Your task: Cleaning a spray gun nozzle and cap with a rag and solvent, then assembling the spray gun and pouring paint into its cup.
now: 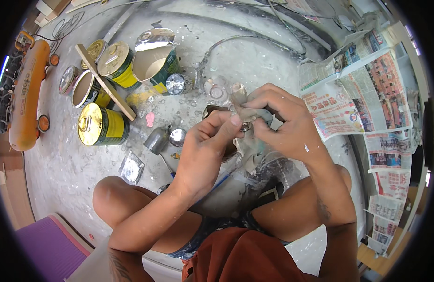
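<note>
In front of my chest, my left hand [205, 145] and my right hand [287, 120] meet over a grey-beige rag [249, 162] with greenish stains. My right hand's fingers are closed round the bunched cloth. Thumb and forefinger of my left hand pinch at the rag's edge, where a small shiny metal part [245, 127] shows between the hands; its kind is too small to tell. Beneath them a dark open container [210, 111] is mostly hidden. On the floor to the left lie a silver metal cup [156, 140] and a round metal lid [177, 137].
Yellow-and-green paint cans [104, 124] stand at the left, a wooden stick [106, 83] lying across one. An orange air compressor tank [28, 96] is farther left. A hose [254, 36] curves across the far floor. Newspaper sheets [367, 89] hang at the right.
</note>
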Tool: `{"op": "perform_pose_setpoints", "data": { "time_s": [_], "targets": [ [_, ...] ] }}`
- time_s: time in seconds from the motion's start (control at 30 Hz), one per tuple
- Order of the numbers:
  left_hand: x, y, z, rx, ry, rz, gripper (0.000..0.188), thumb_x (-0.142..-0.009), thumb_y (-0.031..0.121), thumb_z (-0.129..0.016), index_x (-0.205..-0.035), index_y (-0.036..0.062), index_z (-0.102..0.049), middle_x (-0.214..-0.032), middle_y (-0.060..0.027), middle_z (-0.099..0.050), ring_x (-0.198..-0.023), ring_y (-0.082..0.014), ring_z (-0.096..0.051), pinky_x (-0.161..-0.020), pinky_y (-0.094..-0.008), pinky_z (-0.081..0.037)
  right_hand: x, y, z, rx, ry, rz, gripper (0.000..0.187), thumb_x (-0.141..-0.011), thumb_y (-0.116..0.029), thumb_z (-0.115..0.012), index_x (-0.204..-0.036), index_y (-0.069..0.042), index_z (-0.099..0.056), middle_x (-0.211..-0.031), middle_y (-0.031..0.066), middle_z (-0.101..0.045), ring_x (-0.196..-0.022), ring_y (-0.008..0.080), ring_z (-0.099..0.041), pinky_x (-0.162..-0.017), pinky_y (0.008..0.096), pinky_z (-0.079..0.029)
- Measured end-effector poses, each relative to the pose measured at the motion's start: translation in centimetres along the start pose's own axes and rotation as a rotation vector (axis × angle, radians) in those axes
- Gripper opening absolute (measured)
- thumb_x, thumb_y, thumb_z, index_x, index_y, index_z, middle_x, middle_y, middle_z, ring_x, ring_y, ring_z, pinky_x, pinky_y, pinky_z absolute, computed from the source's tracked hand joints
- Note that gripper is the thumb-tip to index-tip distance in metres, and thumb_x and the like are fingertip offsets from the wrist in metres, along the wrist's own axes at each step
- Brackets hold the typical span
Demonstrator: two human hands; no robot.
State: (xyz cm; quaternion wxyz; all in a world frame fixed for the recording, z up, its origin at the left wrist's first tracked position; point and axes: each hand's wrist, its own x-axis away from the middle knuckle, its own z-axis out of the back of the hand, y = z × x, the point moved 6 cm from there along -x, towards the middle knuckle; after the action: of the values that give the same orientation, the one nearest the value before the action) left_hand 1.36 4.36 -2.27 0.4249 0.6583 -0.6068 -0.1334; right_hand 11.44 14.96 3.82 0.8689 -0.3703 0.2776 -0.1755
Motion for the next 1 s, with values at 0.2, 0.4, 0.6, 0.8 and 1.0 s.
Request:
{"op": "perform_pose_setpoints", "data": {
  "time_s": [0.2,0.4,0.6,0.8,1.0],
  "targets": [
    [-0.5,-0.3,0.6,-0.111,0.04,-0.044,0.018,-0.1,0.018,-0.059,-0.1,0.0003,-0.062,-0.096,-0.005,-0.064,-0.09,-0.0107,-0.058,-0.087,-0.0249,-0.044,0.2,0.3,-0.2,0.128,0.016,-0.042,0.022,-0.074,0.001,-0.063,-0.096,-0.001,-0.062,-0.09,0.0125,-0.061,-0.076,0.0293,-0.061,-0.07,0.0348,-0.05],
    [-1.2,0.6,1.0,0.059,0.022,-0.029,0.023,-0.101,0.02,-0.056,-0.103,-0.0022,-0.062,-0.107,-0.0136,-0.067,-0.095,-0.0155,-0.064,-0.09,-0.0276,-0.049,0.6,1.8,3.2,-0.211,0.219,-0.318,0.017,-0.089,-0.006,-0.062,-0.104,0.0,-0.065,-0.086,0.0006,-0.063,-0.077,0.0087,-0.056,-0.067,0.0255,-0.045],
    [-1.0,1.0,0.5,0.174,-0.053,-0.019,0.024,-0.101,0.02,-0.055,-0.105,-0.0024,-0.061,-0.112,-0.0187,-0.066,-0.095,-0.018,-0.066,-0.088,-0.0299,-0.052,0.1,2.0,4.1,-0.905,0.636,-0.5,0.027,-0.098,-0.027,-0.061,-0.109,-0.003,-0.066,-0.091,-0.0025,-0.061,-0.079,0.0024,-0.051,-0.066,0.0213,-0.038],
    [-1.0,0.8,-0.2,0.176,-0.066,-0.012,0.02,-0.1,0.016,-0.056,-0.107,-0.0017,-0.061,-0.101,-0.0074,-0.067,-0.09,-0.013,-0.064,-0.086,-0.0259,-0.05,0.3,-2.0,2.3,0.085,0.162,0.196,0.029,-0.095,-0.017,-0.06,-0.116,0.002,-0.06,-0.108,0.0156,-0.059,-0.096,0.0269,-0.059,-0.081,0.0364,-0.049],
    [-0.9,-0.8,0.6,0.262,0.006,0.103,0.019,-0.101,0.017,-0.056,-0.106,0.0,-0.063,-0.1,-0.0037,-0.066,-0.093,-0.0098,-0.061,-0.088,-0.0258,-0.048,1.0,-0.4,-1.5,0.043,0.046,-0.032,0.029,-0.088,-0.006,-0.063,-0.117,-0.002,-0.063,-0.105,0.0167,-0.057,-0.094,0.0355,-0.059,-0.082,0.0385,-0.049]
  ]
}}
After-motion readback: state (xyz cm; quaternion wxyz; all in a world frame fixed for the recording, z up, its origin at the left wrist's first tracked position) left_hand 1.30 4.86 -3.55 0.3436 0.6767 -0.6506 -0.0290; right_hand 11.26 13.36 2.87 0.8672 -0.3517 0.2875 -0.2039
